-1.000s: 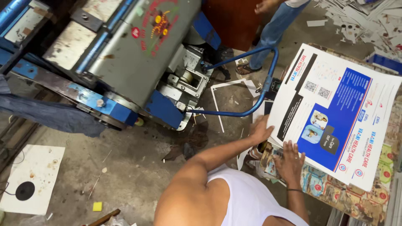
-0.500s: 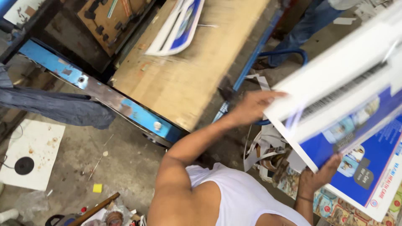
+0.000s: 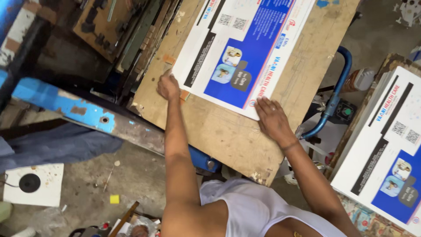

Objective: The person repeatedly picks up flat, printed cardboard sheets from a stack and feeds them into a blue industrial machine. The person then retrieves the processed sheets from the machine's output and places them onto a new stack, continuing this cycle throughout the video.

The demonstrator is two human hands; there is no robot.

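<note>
Printed sheet now flat on wooden board, stack beside.

Blue-and-white printed sheet (black stripe) on tan board.

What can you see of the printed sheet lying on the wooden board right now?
The printed sheet is a flat white card with a large blue panel, a black strip and small pictures. It lies skewed on the worn wooden board, its top cut off by the frame. The left hand presses its left corner; the right hand presses its near edge.
</note>
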